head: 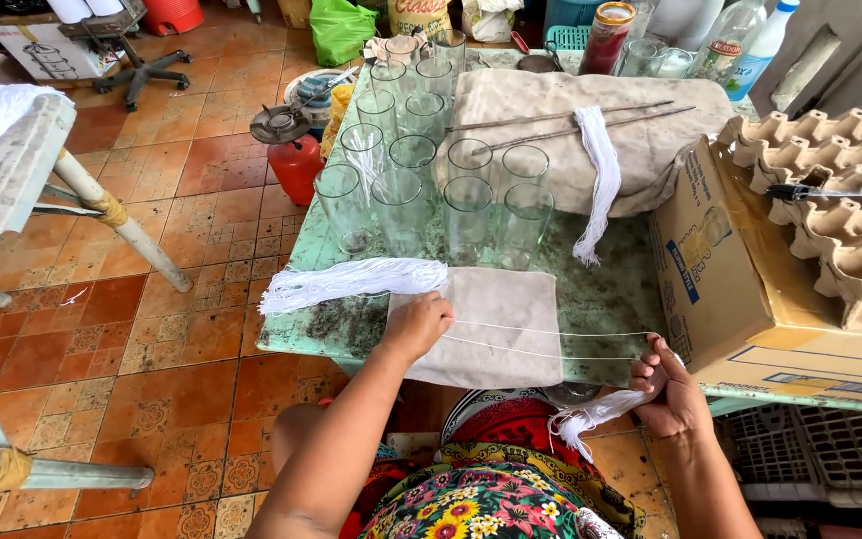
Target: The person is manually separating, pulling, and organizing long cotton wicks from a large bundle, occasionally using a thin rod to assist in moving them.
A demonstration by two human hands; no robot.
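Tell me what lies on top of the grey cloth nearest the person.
On the grey cloth: two taut white strings, the left hand pressing them, and part of a white string bundle. The tabletop beneath is hidden.

Both bare forearms extend forward from the bottom edge of the head view, spread apart. The left hand [417, 324] is loosely fisted, knuckles up, thumb tucked toward the palm, wrist straight and forearm angled up and to the right. The right hand [668, 389] sits lower and nearer the body, fingers curled shut, thumb pressed against the index finger, back of the hand facing the camera.
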